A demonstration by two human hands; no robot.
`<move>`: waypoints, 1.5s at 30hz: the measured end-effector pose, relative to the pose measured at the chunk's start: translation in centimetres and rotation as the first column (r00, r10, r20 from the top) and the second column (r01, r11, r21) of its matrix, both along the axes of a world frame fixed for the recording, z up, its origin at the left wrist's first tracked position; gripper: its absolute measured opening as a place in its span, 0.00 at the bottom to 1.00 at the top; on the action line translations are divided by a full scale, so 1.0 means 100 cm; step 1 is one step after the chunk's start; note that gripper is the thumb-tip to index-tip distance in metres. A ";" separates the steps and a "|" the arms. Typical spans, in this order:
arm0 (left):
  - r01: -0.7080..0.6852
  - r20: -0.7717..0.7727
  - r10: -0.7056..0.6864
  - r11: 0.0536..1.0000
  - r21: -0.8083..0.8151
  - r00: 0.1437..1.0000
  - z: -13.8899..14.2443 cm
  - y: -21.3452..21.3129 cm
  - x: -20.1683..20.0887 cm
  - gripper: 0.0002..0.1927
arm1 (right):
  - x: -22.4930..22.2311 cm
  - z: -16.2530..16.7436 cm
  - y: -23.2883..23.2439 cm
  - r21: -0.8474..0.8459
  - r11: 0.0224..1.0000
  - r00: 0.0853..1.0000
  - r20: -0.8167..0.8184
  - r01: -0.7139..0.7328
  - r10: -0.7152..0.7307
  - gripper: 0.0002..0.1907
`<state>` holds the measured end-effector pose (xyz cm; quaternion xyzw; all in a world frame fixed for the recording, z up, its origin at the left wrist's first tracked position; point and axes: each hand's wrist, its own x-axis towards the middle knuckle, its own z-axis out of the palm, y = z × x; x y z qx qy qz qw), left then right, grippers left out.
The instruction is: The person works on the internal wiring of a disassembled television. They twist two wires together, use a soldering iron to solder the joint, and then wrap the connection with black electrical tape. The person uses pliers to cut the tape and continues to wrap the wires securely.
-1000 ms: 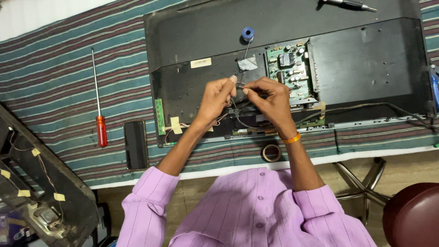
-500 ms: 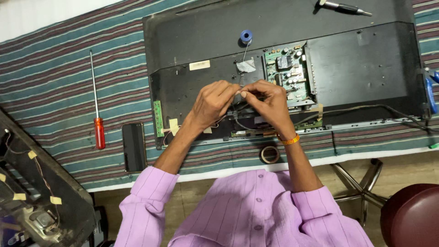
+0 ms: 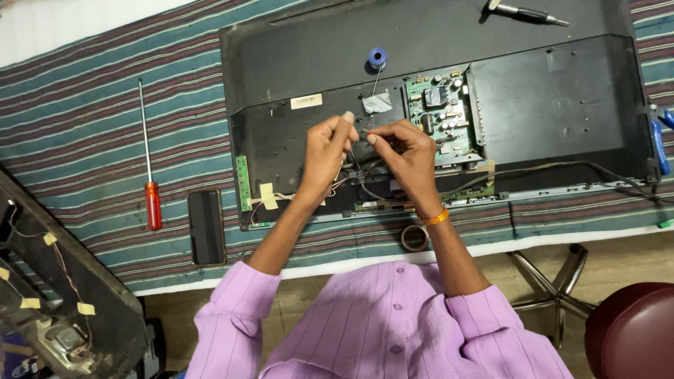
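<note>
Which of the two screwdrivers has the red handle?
The long thin screwdriver lying on the striped cloth, left of the black phone. The other screwdriver, at the top edge, has a dark handle.

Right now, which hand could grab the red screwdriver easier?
Probably the left hand: the red screwdriver lies on the striped cloth on its side. The right hand would have to cross over.

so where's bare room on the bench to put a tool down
Striped cloth lies bare left of the red-handled screwdriver, also between it and the opened TV back. It is crowded around the left hand and right hand, among wires and the circuit board.
</note>
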<state>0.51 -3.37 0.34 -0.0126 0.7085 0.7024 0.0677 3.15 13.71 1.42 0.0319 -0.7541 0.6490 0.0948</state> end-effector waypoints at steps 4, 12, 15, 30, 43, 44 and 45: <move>-0.167 -0.377 0.020 0.918 -0.361 0.926 0.022 0.015 0.019 0.13 | -0.002 -0.007 -0.011 -0.030 0.992 0.992 0.000 0.126 -0.126 0.05; -0.234 -0.394 0.085 0.908 -0.348 0.915 0.025 0.034 0.022 0.12 | 0.001 -0.028 -0.030 -0.217 0.955 0.979 0.041 0.202 -0.198 0.06; -0.276 -0.396 0.114 0.884 -0.379 0.911 0.019 0.035 0.015 0.11 | 0.002 -0.032 -0.037 -0.230 0.954 0.981 0.018 0.192 -0.193 0.09; -0.392 -0.409 0.234 0.845 -0.363 0.882 -0.011 0.018 0.003 0.09 | -0.009 -0.023 -0.026 0.271 0.960 0.991 -0.084 -0.075 0.101 0.18; -0.132 -0.267 0.022 0.907 -0.400 0.963 -0.005 0.027 0.003 0.07 | -0.148 -0.031 0.021 0.748 0.663 0.962 -0.201 0.027 0.186 0.25; -0.121 -0.312 -0.015 0.904 -0.410 0.950 -0.001 0.027 0.006 0.07 | -0.149 -0.034 0.027 0.717 0.697 0.967 -0.178 0.002 0.181 0.22; -0.111 -0.356 -0.050 0.901 -0.418 0.933 0.002 0.028 0.009 0.06 | -0.148 -0.034 0.034 0.685 0.728 0.972 -0.155 -0.024 0.178 0.20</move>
